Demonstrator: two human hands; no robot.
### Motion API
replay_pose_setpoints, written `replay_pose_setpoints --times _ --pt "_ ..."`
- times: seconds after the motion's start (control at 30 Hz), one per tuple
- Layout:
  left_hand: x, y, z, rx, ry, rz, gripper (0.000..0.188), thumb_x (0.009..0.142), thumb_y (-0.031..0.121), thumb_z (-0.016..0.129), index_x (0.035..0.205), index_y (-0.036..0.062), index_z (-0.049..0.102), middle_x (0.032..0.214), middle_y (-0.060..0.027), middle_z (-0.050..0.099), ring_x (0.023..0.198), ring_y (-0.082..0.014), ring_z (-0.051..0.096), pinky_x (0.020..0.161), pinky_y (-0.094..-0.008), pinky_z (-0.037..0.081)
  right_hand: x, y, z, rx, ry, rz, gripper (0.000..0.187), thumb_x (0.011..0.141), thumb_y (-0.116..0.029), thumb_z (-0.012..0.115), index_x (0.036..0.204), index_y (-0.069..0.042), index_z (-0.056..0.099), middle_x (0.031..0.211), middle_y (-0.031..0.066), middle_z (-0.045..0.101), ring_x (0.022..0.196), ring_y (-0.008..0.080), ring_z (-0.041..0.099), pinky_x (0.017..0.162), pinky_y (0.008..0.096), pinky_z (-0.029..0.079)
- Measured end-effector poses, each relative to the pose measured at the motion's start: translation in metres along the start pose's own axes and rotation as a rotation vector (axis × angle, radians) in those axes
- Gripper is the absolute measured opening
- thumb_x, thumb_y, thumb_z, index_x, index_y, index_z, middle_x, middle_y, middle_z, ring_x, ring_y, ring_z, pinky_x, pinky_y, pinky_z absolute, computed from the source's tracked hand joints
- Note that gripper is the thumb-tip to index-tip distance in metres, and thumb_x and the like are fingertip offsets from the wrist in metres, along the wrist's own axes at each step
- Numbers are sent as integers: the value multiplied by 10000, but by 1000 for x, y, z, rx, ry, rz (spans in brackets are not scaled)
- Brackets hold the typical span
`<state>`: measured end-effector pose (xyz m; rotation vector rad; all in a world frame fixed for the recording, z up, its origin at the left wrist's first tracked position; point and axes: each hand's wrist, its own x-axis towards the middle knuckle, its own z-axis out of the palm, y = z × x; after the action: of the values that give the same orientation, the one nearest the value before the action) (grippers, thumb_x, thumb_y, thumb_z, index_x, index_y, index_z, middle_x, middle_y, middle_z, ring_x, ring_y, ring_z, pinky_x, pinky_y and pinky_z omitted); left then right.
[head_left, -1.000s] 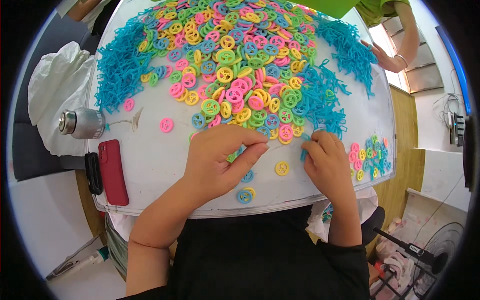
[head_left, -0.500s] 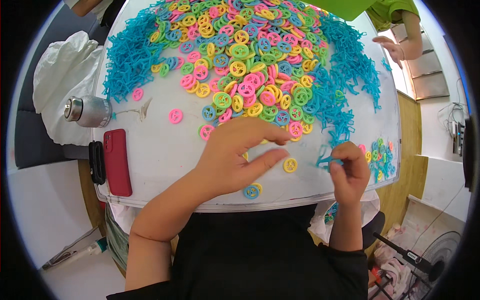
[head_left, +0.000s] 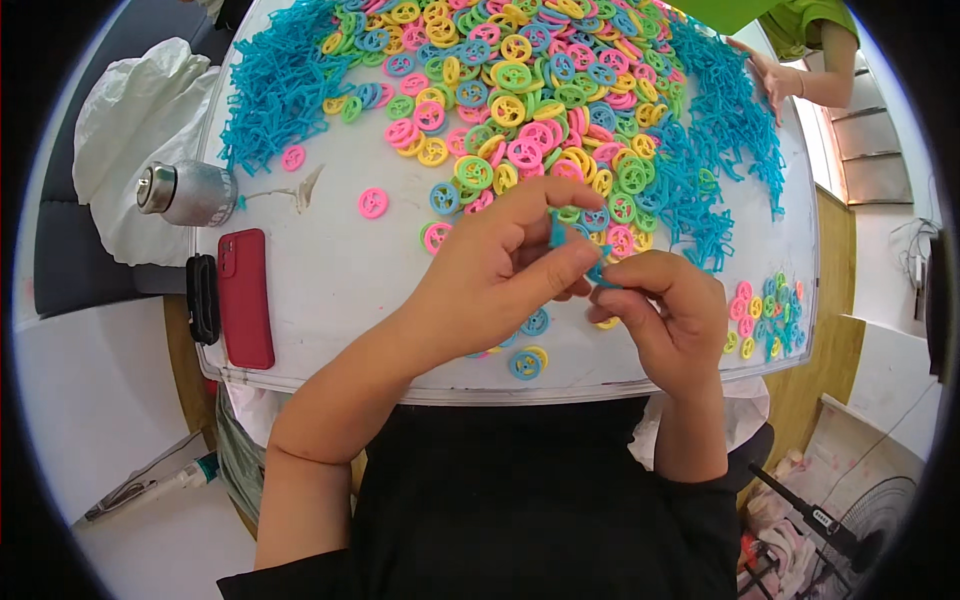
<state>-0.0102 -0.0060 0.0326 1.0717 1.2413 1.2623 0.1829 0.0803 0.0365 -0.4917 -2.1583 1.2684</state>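
Observation:
My right hand (head_left: 668, 310) pinches a small blue plastic frame piece (head_left: 602, 274) between thumb and forefinger. My left hand (head_left: 490, 262) meets it from the other side, its thumb lying across the piece and its forefinger arched above; its other fingers are partly hidden. More blue plastic shows inside the left hand's grip, and I cannot tell whether it is the same piece. Just beyond both hands spreads a big heap of small plastic wheels (head_left: 525, 150) in pink, yellow, green and blue. Nearer me, a blue wheel (head_left: 526, 364) overlaps a yellow one.
Blue frame pieces lie piled at the left (head_left: 278, 95) and right (head_left: 715, 110). A mixed cluster (head_left: 770, 315) sits at the right edge. A silver flask (head_left: 190, 194), a red phone case (head_left: 246, 300) and a black case (head_left: 203, 300) stand left. Another person's hand (head_left: 772, 80) touches the right pile.
My right hand has brought the blue frame piece leftward to my left hand, which has closed in around it. The other person's hand has moved onto the right pile. The view has shifted slightly.

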Motion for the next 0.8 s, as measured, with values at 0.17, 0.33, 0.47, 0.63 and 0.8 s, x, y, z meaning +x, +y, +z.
replay_pose_setpoints --times 0.17,0.33,0.47,0.63,0.8 --pt "7 4 2 721 216 542 371 879 53 711 1239 63 618 1245 -109 599 1008 -225 656 856 -336 513 1 -6 -9 5 66 128 98 889 -23 712 979 -7 678 856 56 708 643 103 632 578 241 490" --pt "3 -11 4 524 -15 467 355 805 134 779 1132 91 649 979 -99 665 871 -294 657 766 -375 519 -4 -10 -2 371 55 396 112 909 -10 679 1020 -12 668 816 27 662 665 64 586 589 230 471" --pt "5 -7 1 523 101 497 265 809 108 771 1052 68 673 923 -81 686 854 -272 670 744 -363 525 -24 -8 -7 95 152 376 245 891 14 669 1134 1 646 828 60 637 669 104 587 599 247 479" --pt "8 -12 2 411 160 490 189 808 84 775 981 51 706 922 -83 713 818 -253 686 705 -344 532 -46 10 3 -627 -76 215 432 775 27 732 1198 -5 649 944 125 601 744 237 616 664 322 498" --pt "9 -12 4 393 104 431 219 812 58 778 1022 42 714 953 -84 728 862 -225 699 745 -328 543 -46 12 6 -521 -16 293 355 792 14 723 1142 0 664 932 131 604 758 264 628 669 333 502"
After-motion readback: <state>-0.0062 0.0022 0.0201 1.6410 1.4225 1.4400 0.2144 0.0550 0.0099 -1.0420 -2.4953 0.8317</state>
